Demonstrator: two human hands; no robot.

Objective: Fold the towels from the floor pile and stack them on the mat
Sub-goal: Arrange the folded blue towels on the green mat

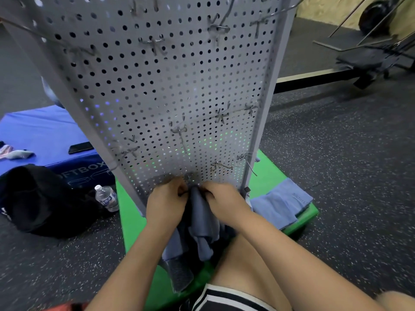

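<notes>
head view. a grey-blue towel is held bunched between both hands at the foot of a perforated pegboard panel. its upper end is pinched by the curled fingers of the left hand at 9 o'clock and of the right hand at 3 o'clock; the rest hangs toward 6 o'clock over the green mat. folded blue towels are stacked on the mat at 3 o'clock of the hands. a water bottle and a black bag are seen on the floor at 9 o'clock.
</notes>
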